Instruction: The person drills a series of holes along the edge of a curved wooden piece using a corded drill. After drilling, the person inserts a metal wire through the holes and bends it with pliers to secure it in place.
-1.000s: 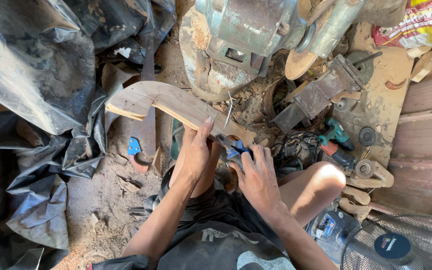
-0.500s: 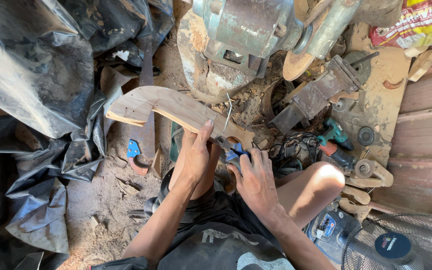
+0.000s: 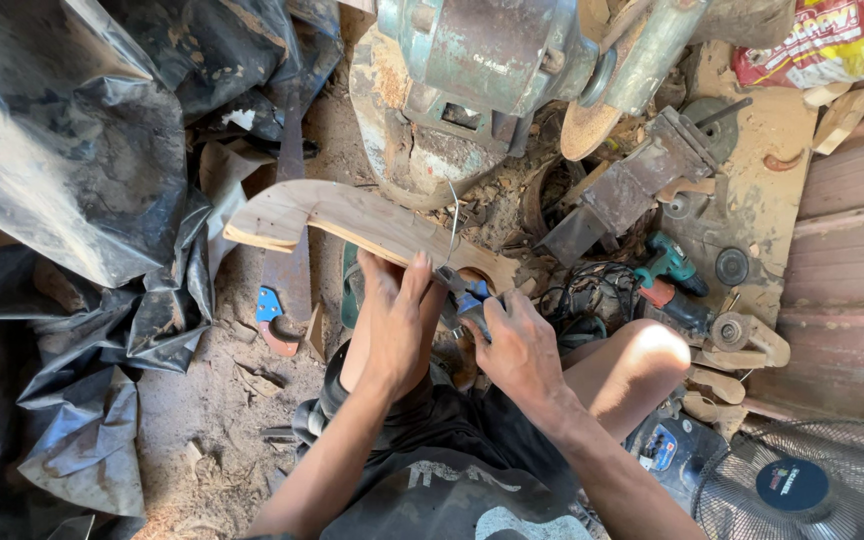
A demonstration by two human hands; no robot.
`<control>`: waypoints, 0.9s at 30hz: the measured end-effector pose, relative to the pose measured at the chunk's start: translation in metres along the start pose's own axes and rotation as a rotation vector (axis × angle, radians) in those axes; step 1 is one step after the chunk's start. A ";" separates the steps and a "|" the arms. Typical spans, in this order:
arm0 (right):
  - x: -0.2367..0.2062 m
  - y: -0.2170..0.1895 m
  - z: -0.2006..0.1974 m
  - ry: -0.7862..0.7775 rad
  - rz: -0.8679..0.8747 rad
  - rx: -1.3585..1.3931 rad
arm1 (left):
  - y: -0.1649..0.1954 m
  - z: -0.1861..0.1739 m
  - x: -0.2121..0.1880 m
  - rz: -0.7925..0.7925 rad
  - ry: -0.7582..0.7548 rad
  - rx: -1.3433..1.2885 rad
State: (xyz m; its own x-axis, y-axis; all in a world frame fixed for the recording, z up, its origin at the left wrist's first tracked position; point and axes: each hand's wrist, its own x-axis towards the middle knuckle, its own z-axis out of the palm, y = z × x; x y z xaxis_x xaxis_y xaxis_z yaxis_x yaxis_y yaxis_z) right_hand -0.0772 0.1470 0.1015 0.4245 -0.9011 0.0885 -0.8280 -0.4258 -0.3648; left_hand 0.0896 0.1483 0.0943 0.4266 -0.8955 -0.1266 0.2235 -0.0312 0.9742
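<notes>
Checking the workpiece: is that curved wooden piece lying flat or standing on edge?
Flat: the curved wooden piece shows its broad face upward, the left hand pressing on it.
</notes>
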 end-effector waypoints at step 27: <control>0.007 0.096 -0.014 0.274 -0.016 -0.028 | 0.012 0.003 0.002 0.384 -0.038 0.569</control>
State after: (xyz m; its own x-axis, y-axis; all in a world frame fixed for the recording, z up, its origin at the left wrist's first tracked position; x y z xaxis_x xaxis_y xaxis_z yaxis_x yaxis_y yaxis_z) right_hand -0.1588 0.0986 0.0798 0.3260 -0.8811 0.3426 -0.8333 -0.4389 -0.3361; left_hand 0.0908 0.1448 0.1057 0.3505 -0.9042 0.2438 -0.4373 0.0722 0.8964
